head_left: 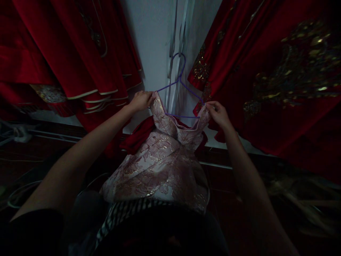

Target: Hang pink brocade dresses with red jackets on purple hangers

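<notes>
A pink dress with a shiny gold floral pattern hangs from a purple hanger in front of me. My left hand is closed on the dress's left shoulder strap, at that end of the hanger. On the other side, my right hand pinches the right strap near the hanger's other end. The hanger's hook stands up against the pale doors behind. Its lower bar shows across the dress's neckline. The skirt spreads down toward my body.
Red garments with pale trim hang at the left. More red garments with gold sequins hang at the right. Between them stand white doors with metal handles. Dark red cloth lies behind the dress. The lower corners are dark.
</notes>
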Available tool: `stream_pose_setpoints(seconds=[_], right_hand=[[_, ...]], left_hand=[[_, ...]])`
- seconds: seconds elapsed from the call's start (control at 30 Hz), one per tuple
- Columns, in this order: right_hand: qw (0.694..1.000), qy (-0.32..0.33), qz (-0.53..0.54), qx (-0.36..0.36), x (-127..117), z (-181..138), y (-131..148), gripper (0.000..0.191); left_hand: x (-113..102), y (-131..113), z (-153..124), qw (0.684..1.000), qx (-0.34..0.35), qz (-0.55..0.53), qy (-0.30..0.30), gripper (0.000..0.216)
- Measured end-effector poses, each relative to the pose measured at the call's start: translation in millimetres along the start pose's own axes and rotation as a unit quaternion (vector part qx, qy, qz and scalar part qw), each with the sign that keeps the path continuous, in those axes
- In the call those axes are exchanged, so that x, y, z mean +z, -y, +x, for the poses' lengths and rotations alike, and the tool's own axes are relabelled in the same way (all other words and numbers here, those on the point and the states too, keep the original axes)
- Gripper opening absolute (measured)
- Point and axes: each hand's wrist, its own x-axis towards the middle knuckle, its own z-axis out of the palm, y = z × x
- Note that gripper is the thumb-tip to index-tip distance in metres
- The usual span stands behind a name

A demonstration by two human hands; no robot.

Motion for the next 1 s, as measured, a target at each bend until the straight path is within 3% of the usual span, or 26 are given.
stream_pose_setpoints(seconds=[0.2, 0.3, 0.4, 0.47, 0.57, 0.67, 0.73, 0.83, 0.9, 1.0], right_hand=[[0.999, -0.019, 0.025, -0.007, -1.4, 2.1, 2.7, 0.03], [0.997, -0.078, -0.027, 0.009, -9.1, 2.5, -3.4, 0.027], [0.985, -0.141, -0.071, 0.067, -20.7, -6.1, -24.6, 0.021], [0.982, -0.124, -0.064, 0.125, -25.6, -19.7, -41.3, 0.017], [0.992, 0.008, -0.016, 0.129, -24.3, -47.3, -55.1, 0.016], [0.989, 0.141, -0.011, 0.044, -15.4, -69.5, -42.6, 0.018], [0.983, 0.179, -0.036, -0.006, -9.1, -74.4, -19.8, 0.019], [0.982, 0.17, -0.057, -0.056, -2.6, -65.7, 21.8, 0.022], [0.983, 0.141, -0.079, -0.09, -0.6, -53.4, 42.8, 0.022], [0.983, 0.049, -0.124, -0.124, -2.9, -33.9, 51.1, 0.021]], left_hand=[[-15.2, 3.6, -14.0, 0.997, 0.013, 0.058, -0.044, 0.054], [-18.8, 6.6, -20.4, 0.994, 0.0, 0.093, -0.059, 0.052], [-17.2, 12.8, -28.1, 0.988, -0.047, 0.145, -0.032, 0.055], [-11.8, 19.0, -36.8, 0.979, -0.091, 0.184, 0.016, 0.056], [2.1, 24.2, -54.3, 0.963, -0.115, 0.205, 0.13, 0.05], [15.0, 13.7, -66.8, 0.959, -0.035, 0.179, 0.218, 0.037], [18.8, -3.9, -65.9, 0.965, 0.052, 0.146, 0.212, 0.033], [19.0, -38.4, -50.5, 0.975, 0.17, 0.09, 0.11, 0.038], [22.0, -59.3, -37.1, 0.974, 0.213, 0.057, 0.042, 0.039], [38.3, -78.7, -26.2, 0.97, 0.24, 0.009, 0.043, 0.034]])
